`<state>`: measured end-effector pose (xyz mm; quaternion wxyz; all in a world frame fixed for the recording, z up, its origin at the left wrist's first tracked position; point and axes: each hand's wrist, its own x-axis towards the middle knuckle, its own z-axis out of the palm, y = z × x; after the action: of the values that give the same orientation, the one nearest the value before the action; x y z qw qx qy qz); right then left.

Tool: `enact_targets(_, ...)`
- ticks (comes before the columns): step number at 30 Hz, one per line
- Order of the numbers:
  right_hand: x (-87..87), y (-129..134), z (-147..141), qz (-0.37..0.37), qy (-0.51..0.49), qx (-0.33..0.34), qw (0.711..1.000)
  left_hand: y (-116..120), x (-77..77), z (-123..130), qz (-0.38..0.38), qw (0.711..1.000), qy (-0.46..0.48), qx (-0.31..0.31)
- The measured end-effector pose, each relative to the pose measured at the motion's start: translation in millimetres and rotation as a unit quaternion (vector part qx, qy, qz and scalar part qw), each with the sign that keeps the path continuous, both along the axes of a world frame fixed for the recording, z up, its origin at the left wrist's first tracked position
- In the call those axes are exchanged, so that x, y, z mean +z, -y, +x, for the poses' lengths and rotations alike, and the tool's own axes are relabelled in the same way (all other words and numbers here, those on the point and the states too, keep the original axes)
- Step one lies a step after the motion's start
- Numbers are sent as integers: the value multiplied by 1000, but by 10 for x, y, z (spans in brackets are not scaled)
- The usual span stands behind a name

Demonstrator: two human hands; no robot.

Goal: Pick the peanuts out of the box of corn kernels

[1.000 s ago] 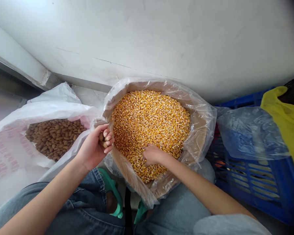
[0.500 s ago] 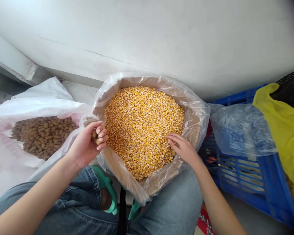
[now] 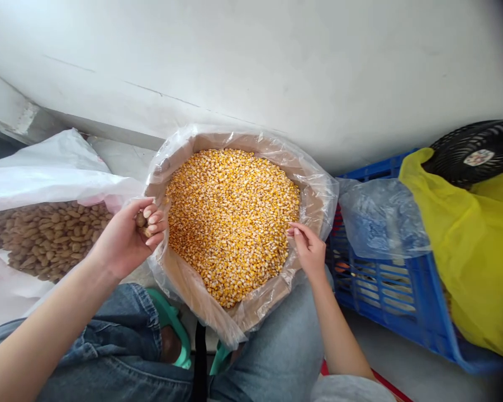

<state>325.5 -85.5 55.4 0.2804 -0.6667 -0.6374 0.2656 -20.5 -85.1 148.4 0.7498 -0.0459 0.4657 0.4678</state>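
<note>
The left hand [image 3: 123, 240] is curled shut on brown nuts [image 3: 141, 220] beside the yellow corn [image 3: 232, 226]; a loose grip could drop them in. The right hand [image 3: 309, 251] is half curled; I can't tell if it holds anything.

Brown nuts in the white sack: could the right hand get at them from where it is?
Probably not directly: the right hand rests at the right side of the plastic-lined carton, which lies wholly between it and the brown nuts.
</note>
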Motion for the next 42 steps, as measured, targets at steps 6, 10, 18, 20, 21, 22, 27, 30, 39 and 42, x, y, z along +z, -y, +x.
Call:
enact_targets(6,3,-15,-20,-28,24,8,999,22,44,37,-5,1000,-14,-9)
enact_targets(10,0,-43,-32,-33,35,22,999,16,16,59,-7,1000,-13,-6)
enact_targets(18,18,-62,-96,-53,-1,43,998,-7,39,-71,13,999,13,36)
enact_targets(20,5,-65,-83,-58,-68,12,996,-5,83,-125,23,998,7,51)
enact_targets(21,-2,-68,-72,-58,-105,-9,993,2,106,-148,28,998,5,54)
enact_targets(22,-8,-72,-60,-54,-137,-29,989,11,128,-167,32,998,7,51)
enact_targets(27,-19,-86,-23,-43,-178,-70,981,81,186,-193,49,998,8,33)
enact_targets(30,-24,-79,-8,-54,-157,-73,983,101,184,-172,52,998,0,31)
enact_targets(39,192,134,-473,-49,46,178,982,135,189,-167,55,998,18,35)
enact_targets(42,134,154,-1049,3,137,389,911,159,170,-197,55,997,18,54)
